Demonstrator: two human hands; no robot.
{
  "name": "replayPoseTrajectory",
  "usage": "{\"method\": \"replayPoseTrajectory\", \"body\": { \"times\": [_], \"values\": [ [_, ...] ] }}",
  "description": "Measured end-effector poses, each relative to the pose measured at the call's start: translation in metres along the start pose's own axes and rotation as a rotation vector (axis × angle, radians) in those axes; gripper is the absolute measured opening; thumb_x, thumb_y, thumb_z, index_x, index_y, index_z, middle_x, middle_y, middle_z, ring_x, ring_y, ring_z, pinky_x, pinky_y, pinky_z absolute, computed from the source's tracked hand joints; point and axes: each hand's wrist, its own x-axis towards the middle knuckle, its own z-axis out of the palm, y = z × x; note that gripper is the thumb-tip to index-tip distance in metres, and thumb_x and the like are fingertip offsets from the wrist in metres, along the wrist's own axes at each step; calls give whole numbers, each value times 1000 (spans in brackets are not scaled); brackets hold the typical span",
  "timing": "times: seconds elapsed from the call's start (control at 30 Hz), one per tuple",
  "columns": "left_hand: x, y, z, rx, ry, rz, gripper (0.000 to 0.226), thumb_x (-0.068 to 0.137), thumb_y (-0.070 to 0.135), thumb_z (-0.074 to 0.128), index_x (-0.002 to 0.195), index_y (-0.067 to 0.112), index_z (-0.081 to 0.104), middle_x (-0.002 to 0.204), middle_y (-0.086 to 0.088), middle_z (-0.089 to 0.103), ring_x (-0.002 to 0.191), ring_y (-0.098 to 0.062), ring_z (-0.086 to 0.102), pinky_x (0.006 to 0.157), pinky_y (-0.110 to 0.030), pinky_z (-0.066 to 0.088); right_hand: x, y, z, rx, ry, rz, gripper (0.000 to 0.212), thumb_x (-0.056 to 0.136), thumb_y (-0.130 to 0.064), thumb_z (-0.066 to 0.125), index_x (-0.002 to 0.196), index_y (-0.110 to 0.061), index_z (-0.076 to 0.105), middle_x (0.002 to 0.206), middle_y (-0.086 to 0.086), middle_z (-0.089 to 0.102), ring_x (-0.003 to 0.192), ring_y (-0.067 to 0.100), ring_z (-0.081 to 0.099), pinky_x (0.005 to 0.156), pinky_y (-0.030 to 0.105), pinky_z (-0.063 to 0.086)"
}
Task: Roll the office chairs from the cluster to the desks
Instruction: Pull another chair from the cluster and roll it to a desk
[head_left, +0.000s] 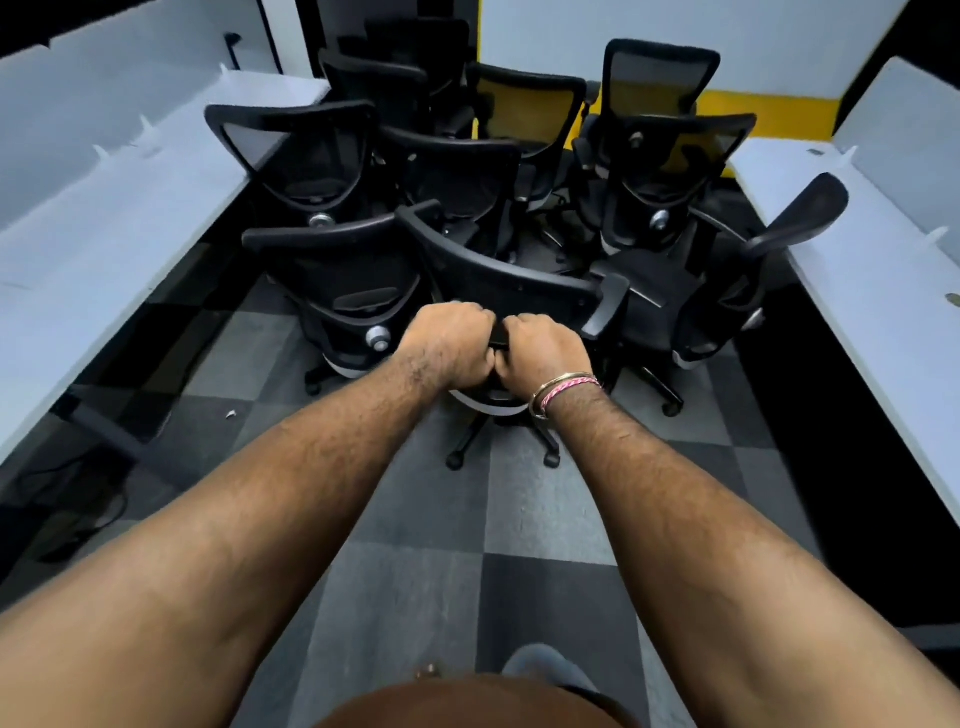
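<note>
Several black mesh-back office chairs stand packed together in the aisle ahead of me. The nearest chair (511, 283) faces away, its backrest tilted and its wheeled base on the carpet below my wrists. My left hand (449, 340) and my right hand (540, 351) sit side by side, both with fingers curled round a black part at the back of this chair. Another chair (348, 291) stands just left of it, and one more (727, 291) to its right.
A long white desk (104, 208) with divider panels runs along the left, another white desk (857, 270) along the right. Grey checkered carpet (426, 571) stretches between me and the chairs. Cables lie under the left desk. A yellow-striped wall closes the far end.
</note>
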Motion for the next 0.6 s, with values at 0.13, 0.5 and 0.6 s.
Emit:
{"method": "replayPoseTrajectory", "body": {
  "times": [0.13,0.5,0.6],
  "values": [
    [65,-31,21,-17,-19,27,29,87,44,57,107,23,65,110,4,69,101,-23,68,77,-38,52,66,15,20,-21,9,12,27,88,-40,57,103,-18,61,102,0,66,96,23,63,67,32,40],
    [214,-103,82,7,-105,51,34,83,49,60,107,25,66,106,5,70,98,-22,67,84,-42,58,219,56,95,-4,-68,-8,32,86,-40,60,107,-16,62,107,2,67,102,24,62,77,34,49],
    [238,-121,95,3,-141,65,35,82,51,64,103,23,66,103,4,70,97,-22,67,88,-43,58,246,58,113,42,-117,24,33,84,-40,64,106,-16,62,106,2,66,102,24,62,78,34,50]
  ]
}}
